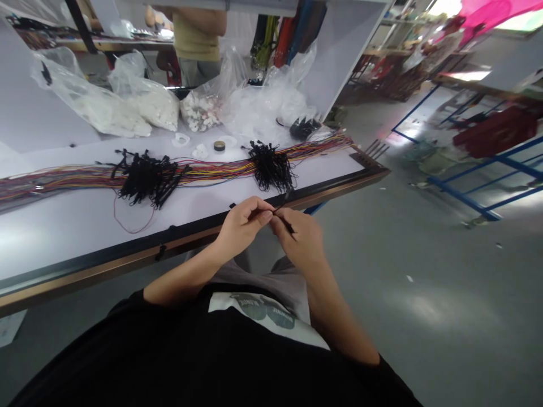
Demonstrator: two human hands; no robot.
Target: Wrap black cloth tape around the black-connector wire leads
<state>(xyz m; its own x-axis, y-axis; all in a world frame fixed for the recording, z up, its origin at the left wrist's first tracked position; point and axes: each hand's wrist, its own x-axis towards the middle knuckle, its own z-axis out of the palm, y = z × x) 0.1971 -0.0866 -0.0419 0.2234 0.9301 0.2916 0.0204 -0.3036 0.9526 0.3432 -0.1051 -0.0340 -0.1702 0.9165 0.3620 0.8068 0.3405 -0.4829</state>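
At the table's front edge, my left hand and my right hand meet with fingertips almost touching. Both are pinched on a thin black wire, whose dark end sticks up past my right fingers. A black piece also shows inside my right hand; its shape is mostly hidden. Just beyond lies a clump of black cable ends, part of a long bundle of coloured wires. Another black clump sits farther left on the same bundle.
Behind the wires stand clear plastic bags of small white parts. A roll of tape lies before them. The table's dark front edge runs below the wires. Blue-framed racks are at the right, and people are in the background.
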